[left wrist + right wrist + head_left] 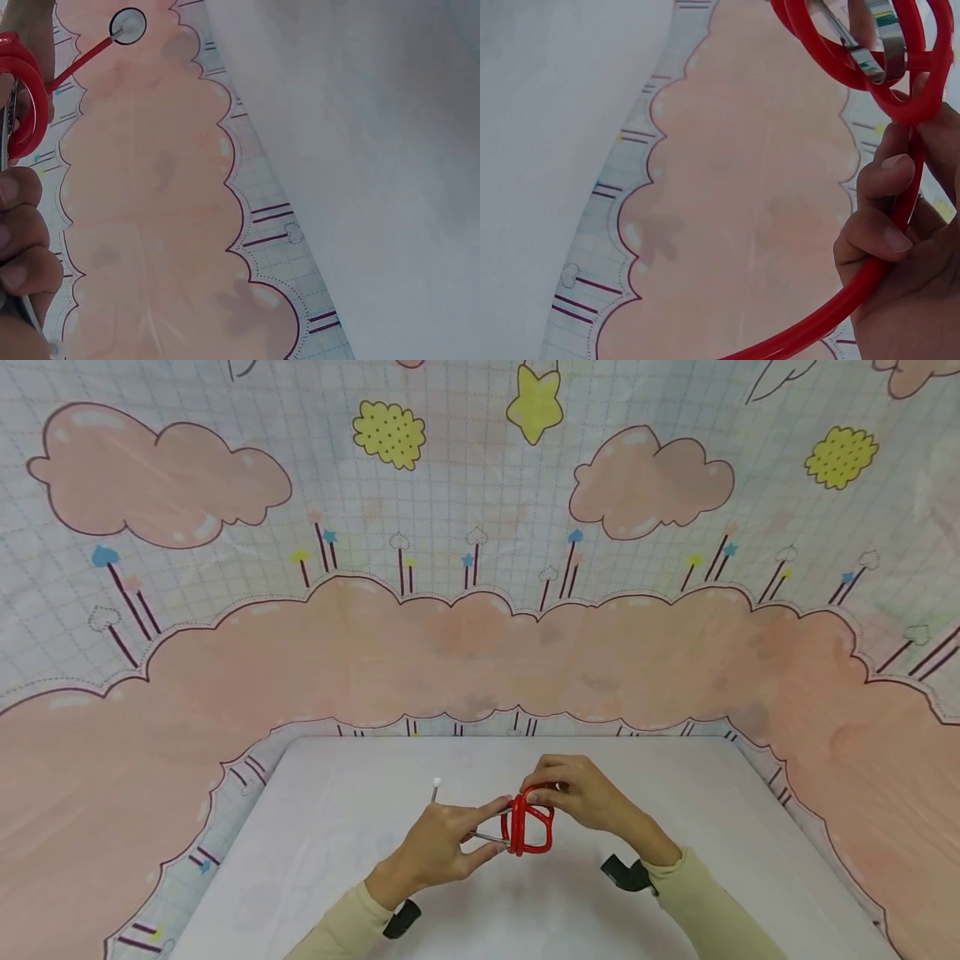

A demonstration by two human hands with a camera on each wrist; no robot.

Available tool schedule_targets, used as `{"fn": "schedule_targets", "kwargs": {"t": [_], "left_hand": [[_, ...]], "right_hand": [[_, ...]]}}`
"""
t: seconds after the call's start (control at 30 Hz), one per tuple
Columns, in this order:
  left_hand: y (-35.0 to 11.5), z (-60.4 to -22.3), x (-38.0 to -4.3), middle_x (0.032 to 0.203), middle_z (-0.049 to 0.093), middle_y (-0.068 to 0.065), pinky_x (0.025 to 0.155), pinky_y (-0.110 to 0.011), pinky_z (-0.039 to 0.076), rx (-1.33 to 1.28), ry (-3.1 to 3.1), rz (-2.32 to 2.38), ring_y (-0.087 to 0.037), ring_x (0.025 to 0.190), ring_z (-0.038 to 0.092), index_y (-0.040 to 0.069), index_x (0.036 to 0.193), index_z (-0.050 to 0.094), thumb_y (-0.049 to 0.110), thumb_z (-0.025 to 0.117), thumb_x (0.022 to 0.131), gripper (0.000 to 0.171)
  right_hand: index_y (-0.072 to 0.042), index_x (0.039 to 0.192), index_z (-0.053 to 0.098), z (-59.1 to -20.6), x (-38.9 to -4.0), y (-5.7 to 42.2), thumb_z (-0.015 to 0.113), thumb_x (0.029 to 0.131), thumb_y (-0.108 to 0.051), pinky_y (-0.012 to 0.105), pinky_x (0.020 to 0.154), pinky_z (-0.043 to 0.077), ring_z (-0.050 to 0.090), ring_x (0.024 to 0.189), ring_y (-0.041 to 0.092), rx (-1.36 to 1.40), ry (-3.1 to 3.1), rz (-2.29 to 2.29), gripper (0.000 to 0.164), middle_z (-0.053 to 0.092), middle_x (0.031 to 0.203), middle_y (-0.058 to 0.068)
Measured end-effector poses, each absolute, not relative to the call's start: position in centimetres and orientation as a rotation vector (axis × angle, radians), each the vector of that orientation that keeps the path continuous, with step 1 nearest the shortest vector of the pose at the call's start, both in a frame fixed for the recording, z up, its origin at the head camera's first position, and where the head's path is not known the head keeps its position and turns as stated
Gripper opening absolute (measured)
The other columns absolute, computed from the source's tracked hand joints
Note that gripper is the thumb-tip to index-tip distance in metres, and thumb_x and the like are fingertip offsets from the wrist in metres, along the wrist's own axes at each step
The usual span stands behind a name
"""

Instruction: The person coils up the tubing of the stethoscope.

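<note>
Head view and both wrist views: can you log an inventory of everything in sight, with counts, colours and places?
Stethoscope: 1, red tubing looped together, held between both hands
Metal ear tubes: 2, silver, running from the red loops into the left hand
Ear tip: 1 plainly visible, white, sticking out beyond the left hand
Chestpiece: 1, pale with a black rim, on a red tube in the left wrist view
Table: 1, white, beneath the hands
Backdrop: peach clouds and yellow shapes on pale grid, behind the table
Wrist pieces: 2, black, one at each wrist
Sleeves: 2, pale beige, one per arm
Left hand: 1, bare, gripping the ear tubes
Right hand: 1, bare, pinching red tubing
</note>
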State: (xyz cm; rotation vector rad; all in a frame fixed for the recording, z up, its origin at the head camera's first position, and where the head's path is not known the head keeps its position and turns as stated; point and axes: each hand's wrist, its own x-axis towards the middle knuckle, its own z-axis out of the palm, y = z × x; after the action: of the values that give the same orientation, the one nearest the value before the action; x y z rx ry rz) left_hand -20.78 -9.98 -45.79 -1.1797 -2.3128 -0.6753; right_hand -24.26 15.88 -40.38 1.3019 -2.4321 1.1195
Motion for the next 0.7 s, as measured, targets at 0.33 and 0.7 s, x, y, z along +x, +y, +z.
{"fn": "schedule_targets", "kwargs": {"t": [0.33,0.7], "left_hand": [[-9.54,-45.78,-20.52,0.084,0.075,0.006,0.059,-0.006,0.044,-1.171,-2.346,-0.639,-0.001,0.057,0.061,0.014,0.141,0.054,0.041,0.070,0.089,0.060],[-9.65,-46.30,-20.76,0.064,0.063,0.010,0.057,-0.003,0.038,-1.206,-2.315,-0.705,0.001,0.053,0.046,0.022,0.142,0.054,0.038,0.071,0.089,0.058]], "right_hand": [[-0.013,0.104,0.076,-40.43,-24.48,15.65,0.070,0.090,-0.022,0.023,0.063,0.054,0.055,0.074,0.003,1.300,-2.557,1.191,0.018,0.069,0.089,-0.002],[-0.009,0.111,0.074,-40.87,-24.83,15.86,0.066,0.093,-0.020,0.024,0.069,0.056,0.058,0.080,0.006,1.294,-2.626,1.343,0.023,0.070,0.093,0.002]]}}
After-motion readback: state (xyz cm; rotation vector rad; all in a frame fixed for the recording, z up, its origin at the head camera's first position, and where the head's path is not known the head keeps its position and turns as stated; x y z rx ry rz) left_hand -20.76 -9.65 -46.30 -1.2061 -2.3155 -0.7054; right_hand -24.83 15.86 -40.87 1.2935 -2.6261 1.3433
